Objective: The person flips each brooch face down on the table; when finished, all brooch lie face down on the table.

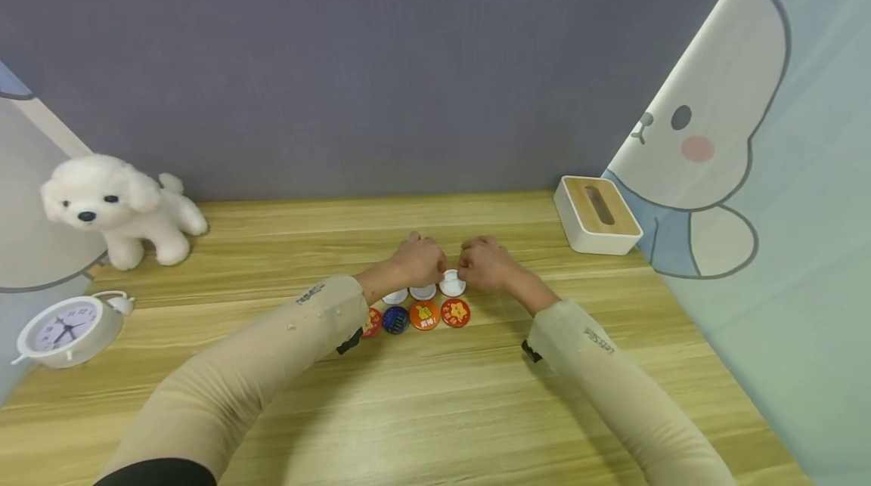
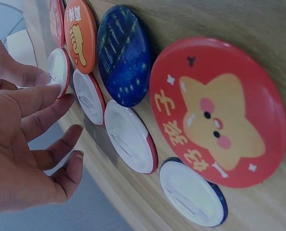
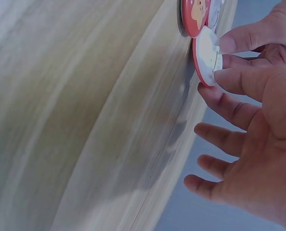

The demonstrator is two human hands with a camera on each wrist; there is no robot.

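Observation:
Both hands are at a button badge (image 1: 452,283) lying white back up at the right end of the far row. My left hand (image 1: 420,263) pinches its rim from the left, thumb on the white back (image 2: 60,72). From the right, my right hand (image 1: 486,265) pinches the same badge (image 3: 204,55), its thumb by the pin and a finger at the red rim. The other fingers of both hands spread loosely. Beside it lie more white-backed badges (image 2: 128,137) with pins showing. The nearer row has a red star badge (image 1: 455,313), an orange thumbs-up badge (image 1: 425,315) and a blue badge (image 1: 395,320).
Another red badge (image 1: 371,323) is partly behind the left forearm. On the wooden table (image 1: 422,410), a white plush dog (image 1: 129,206) and an alarm clock (image 1: 71,331) stand at left. A tissue box (image 1: 599,215) stands at back right, near the wall.

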